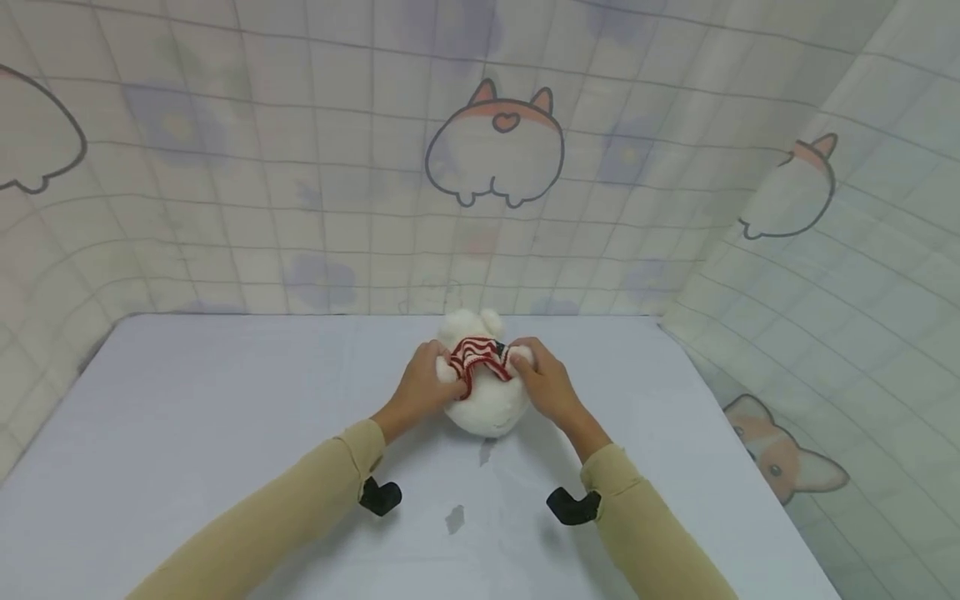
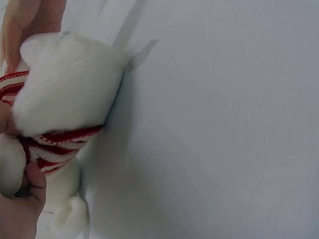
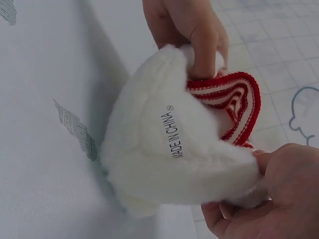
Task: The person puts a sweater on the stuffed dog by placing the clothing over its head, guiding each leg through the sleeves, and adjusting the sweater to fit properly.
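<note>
Both hands are on the white plush toy (image 1: 486, 392), which lies mid-table on the pale blue table (image 1: 225, 433) with its head pointing away from the person. The left hand (image 1: 420, 383) and the right hand (image 1: 546, 383) flank it, and each pinches an edge of the red-and-white striped knit garment (image 1: 480, 357) bunched around the toy's upper body. From the right wrist view the striped band (image 3: 234, 107) stands clear of the fur in a loop, one finger (image 3: 204, 50) of the far hand hooked down inside it, while the near hand's fingers curl round the toy's rump by the sewn label (image 3: 173, 132). By the look of it, the step in hand is working that little jumper along the body — dressing or undressing, I cannot tell which. The next move, I'd judge, calls for an even pull on both sides so the band doesn't snag. Forearms in tan sleeves (image 1: 300, 492) angle inward, wrists low, just off the cloth.
</note>
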`<state>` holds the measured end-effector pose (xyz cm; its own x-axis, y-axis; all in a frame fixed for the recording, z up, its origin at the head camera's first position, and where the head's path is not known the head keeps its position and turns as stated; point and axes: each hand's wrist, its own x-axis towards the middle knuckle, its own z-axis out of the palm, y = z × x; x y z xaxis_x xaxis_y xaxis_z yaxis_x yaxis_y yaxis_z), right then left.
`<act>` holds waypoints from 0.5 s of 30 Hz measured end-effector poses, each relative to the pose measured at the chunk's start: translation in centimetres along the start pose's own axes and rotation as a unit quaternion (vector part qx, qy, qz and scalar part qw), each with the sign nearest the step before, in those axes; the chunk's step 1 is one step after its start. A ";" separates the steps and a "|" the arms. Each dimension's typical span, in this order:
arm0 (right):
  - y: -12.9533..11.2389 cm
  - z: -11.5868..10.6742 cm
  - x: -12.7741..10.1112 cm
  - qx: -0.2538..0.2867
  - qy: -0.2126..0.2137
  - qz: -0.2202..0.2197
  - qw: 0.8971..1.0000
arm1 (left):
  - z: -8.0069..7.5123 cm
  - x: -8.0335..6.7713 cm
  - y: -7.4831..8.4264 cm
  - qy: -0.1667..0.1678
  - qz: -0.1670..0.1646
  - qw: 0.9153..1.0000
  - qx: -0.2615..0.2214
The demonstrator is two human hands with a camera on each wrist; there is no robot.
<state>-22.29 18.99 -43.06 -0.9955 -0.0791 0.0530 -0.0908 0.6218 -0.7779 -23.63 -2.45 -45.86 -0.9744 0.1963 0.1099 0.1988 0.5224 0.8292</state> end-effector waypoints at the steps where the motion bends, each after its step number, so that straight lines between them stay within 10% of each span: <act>1: 0.0 0.0 0.0 -0.002 0.000 -0.001 1.000 | -0.2 -0.1 0.0 -0.002 0.007 1.000 0.006; 15: -0.2 0.5 0.4 0.002 -0.016 -0.012 1.000 | -2.2 -0.7 -0.4 -0.007 0.114 0.988 0.105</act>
<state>-22.71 18.47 -43.23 -0.9915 -0.1194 0.0525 -0.1154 0.6161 -0.7791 -23.24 -4.66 -45.06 -0.9005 0.3396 0.2716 0.4318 0.6242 0.6511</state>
